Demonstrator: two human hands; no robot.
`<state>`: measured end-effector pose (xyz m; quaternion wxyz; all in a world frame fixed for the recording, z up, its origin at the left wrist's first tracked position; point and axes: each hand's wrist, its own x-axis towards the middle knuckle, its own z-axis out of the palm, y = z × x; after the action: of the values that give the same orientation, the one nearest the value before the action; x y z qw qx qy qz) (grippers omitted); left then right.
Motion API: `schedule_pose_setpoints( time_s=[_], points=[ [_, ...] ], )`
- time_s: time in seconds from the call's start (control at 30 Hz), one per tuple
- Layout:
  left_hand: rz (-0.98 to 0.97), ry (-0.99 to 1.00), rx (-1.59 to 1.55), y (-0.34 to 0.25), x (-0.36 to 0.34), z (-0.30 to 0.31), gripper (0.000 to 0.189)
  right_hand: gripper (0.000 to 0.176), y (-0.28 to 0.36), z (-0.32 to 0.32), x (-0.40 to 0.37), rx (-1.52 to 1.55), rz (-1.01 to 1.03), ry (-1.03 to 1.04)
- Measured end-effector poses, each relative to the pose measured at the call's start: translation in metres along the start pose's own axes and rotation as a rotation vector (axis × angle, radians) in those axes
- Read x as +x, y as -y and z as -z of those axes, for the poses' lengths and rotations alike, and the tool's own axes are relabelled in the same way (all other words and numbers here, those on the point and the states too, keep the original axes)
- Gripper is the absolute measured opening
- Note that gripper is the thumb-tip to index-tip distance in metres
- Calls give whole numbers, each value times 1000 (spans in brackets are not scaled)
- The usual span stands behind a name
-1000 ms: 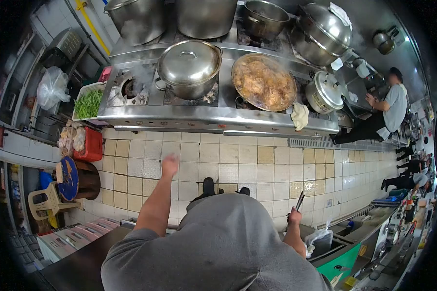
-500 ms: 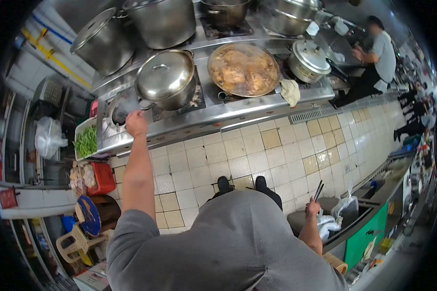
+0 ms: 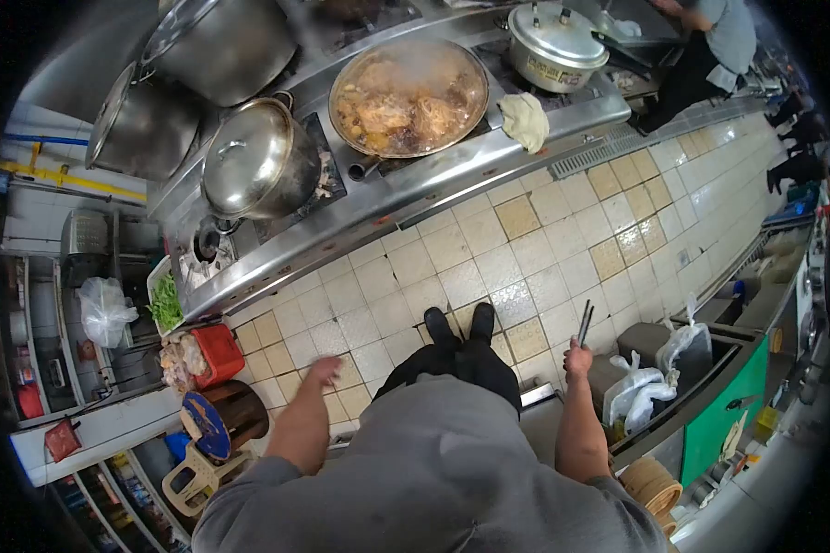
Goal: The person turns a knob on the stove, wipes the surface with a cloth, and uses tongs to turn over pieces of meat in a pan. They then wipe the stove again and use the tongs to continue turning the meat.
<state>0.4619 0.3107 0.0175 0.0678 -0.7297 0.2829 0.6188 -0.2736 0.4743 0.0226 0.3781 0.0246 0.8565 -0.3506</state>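
My left hand [image 3: 323, 373] hangs low over the tiled floor, slightly blurred, with its fingers loosely apart and nothing visible in them. On the other side, my right hand [image 3: 578, 359] is closed around a slim dark pair of tongs [image 3: 586, 323], pointing up and away from me. Both hands are well back from the steel stove [image 3: 415, 198]. On it stand a lidded pot [image 3: 249, 161], a wide pan of simmering brown food [image 3: 406, 97] giving off steam, and a pressure cooker [image 3: 555, 46].
A folded cloth [image 3: 524, 122] lies on the stove edge. Left are a tub of greens [image 3: 166, 302], a red crate [image 3: 219, 356] and a beige stool [image 3: 198, 475]. Bins with white plastic bags [image 3: 638, 392] stand right, by a green panel [image 3: 724, 415]. A person [image 3: 710, 55] stands at the far right.
My left hand has drawn back from beside the lidded pot and dropped toward my body. My view has turned and shifted away from the stove. The right hand still holds the tongs.
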Motion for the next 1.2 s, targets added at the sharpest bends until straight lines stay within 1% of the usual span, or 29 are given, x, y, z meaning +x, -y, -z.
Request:
schedule_pose_setpoints(
  time_s=[0.07,0.1,0.13,0.17,0.2,0.23,0.27,0.3,0.33,0.37,0.4,0.43,0.5,0.57,0.6,0.67,0.73,0.77,0.83,0.87,0.9,0.93,0.97,1.0,1.03,1.07,1.1,1.17,1.2],
  points=[
    [346,53,43,21,-50,-67,48,38,-4,-20,-2,-62,-5,64],
    [372,148,105,31,-68,-81,49,37,-6,-34,1,-121,9,115],
    [231,243,334,30,-89,-92,49,39,-27,-43,15,-117,26,152],
    [-12,417,598,56,-69,-86,49,40,-49,-48,27,-173,46,170],
    [51,257,591,43,-78,-96,50,42,-64,-55,36,-229,67,185],
    [115,101,583,34,-83,-107,51,43,-58,-56,27,-274,22,214],
    [-29,119,736,41,-67,-108,64,45,-51,-54,17,-323,-19,241],
    [-19,100,714,36,-71,-114,64,48,-76,-57,35,-424,38,236],
    [118,137,418,25,-81,-129,76,51,-107,-54,54,-524,98,227],
    [240,173,121,5,-95,-144,89,57,-109,-49,55,-584,95,258],
    [276,214,186,-23,-122,-160,99,60,-121,-47,62,-574,80,278],
    [306,258,255,-47,-136,-172,109,63,-124,-44,59,-595,63,231],
    [65,368,573,6,-89,-197,123,62,-124,-39,55,-701,72,236],
    [135,334,657,14,-77,-212,131,62,-150,-35,58,-741,98,242],
    [106,357,642,46,-50,-214,133,59,-170,-33,59,-694,117,225],
    [67,375,668,73,-31,-217,134,57,-188,-46,61,-641,150,209],
    [37,399,699,75,-19,-205,135,36,-195,-55,31,-488,186,198],
    [53,407,670,67,-26,-200,134,36,-193,-65,19,-487,188,195],
    [79,423,641,65,-31,-192,134,31,-191,-87,-12,-382,71,147],
    [73,378,646,69,-33,-189,134,30,-169,-101,-38,-317,51,164],
    [67,335,654,71,-33,-186,135,30,-188,-113,-35,-320,39,160],
    [75,344,661,74,-29,-182,135,31,-222,-134,-23,-290,173,121],
    [21,313,631,79,-22,-179,136,32,-246,-144,-18,-260,308,83],
    [-33,279,601,84,-19,-177,137,32,-218,-154,-42,-204,205,169],
    [-26,284,608,83,-17,-173,137,36,-169,-168,-76,-144,103,252],
    [17,301,631,76,-15,-170,139,36,-203,-184,-64,-170,234,213],
    [58,317,654,63,-15,-167,141,36,-197,-191,-73,-168,229,209],
    [90,305,701,35,-24,-163,140,38,-185,-211,-94,-187,132,332],
    [121,290,741,29,-25,-162,139,38,-197,-222,-94,-200,225,317]
  ],
)
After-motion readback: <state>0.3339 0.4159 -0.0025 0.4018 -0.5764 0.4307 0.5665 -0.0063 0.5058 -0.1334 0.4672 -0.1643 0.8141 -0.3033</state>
